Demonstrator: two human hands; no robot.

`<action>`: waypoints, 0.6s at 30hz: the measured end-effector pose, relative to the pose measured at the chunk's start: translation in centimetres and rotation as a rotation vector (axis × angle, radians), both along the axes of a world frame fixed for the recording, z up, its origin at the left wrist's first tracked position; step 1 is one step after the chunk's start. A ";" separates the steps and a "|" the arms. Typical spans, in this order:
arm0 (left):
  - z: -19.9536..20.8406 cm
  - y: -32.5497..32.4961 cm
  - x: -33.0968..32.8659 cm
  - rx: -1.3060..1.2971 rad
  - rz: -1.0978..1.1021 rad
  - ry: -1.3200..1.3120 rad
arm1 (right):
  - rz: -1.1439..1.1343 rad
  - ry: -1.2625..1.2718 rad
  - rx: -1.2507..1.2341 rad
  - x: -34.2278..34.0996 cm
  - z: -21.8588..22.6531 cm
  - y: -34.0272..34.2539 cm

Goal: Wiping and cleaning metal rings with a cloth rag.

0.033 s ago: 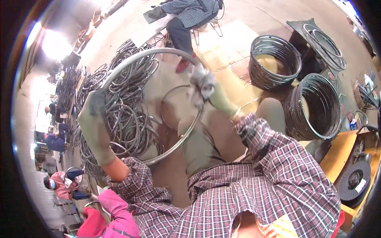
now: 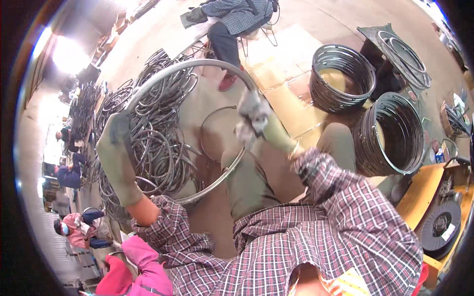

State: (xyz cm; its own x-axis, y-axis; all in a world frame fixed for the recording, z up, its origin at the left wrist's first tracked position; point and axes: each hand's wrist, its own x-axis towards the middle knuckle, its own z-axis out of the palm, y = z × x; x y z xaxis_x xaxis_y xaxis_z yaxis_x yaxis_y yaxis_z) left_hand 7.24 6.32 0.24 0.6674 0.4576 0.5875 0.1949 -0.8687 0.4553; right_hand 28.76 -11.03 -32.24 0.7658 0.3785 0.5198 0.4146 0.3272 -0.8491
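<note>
Head view, left hand (image 2: 120, 129) raised, fingers around hoop (image 2: 197, 63), right hand (image 2: 265, 121) outstretched, blurred fingers seemingly clasping rag (image 2: 253, 108)

Left of the right hand's (image 2: 254, 113) grip I see dark, round metal hoops (image 2: 160, 157); right, two dark, cylindrical metal-hoop stacks (image 2: 366, 138).

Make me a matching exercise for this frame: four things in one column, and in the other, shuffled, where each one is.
1. left hand
2. right hand
3. tangled heap of dark hoops
4. black disc

A. at the lower right of the picture, by a yellow frame
B. at the right side of the raised ring, with a grey cloth
C. beyond the raised ring, partly seen through it
D. at the left side of the raised ring

Pairs: 1-D, 2-B, 3-C, 4-A
</note>
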 end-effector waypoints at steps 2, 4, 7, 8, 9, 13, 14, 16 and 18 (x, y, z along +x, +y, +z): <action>-0.4 0.7 -0.8 0.046 0.017 -0.022 | 0.057 0.119 -0.051 -4.4 -2.3 0.1; -0.7 1.1 -1.2 0.021 -0.022 -0.067 | 0.122 0.399 0.022 -6.9 -0.9 0.6; 0.1 0.4 -1.3 0.003 -0.022 -0.058 | 0.115 0.361 -0.126 -5.7 -0.7 0.2; -0.1 0.2 -1.3 0.003 -0.022 -0.068 | 0.159 0.344 -0.180 -5.2 -0.4 0.3; -0.3 0.1 -1.4 0.021 0.012 -0.075 | 0.158 0.333 -0.180 -5.0 -0.2 0.3; 0.0 -0.9 -3.1 0.116 -0.025 -0.106 | 0.073 0.306 -0.113 -3.9 1.5 0.2; -0.5 -1.4 -4.3 0.058 0.032 -0.145 | 0.074 0.296 -0.212 -4.0 4.4 -0.1; -1.1 -2.0 -6.1 -0.093 0.040 -0.258 | 0.038 0.262 -0.405 -2.6 10.2 -2.0; -1.4 -2.5 -7.1 -0.248 0.033 -0.406 | 0.120 0.162 -0.047 1.7 10.1 -2.8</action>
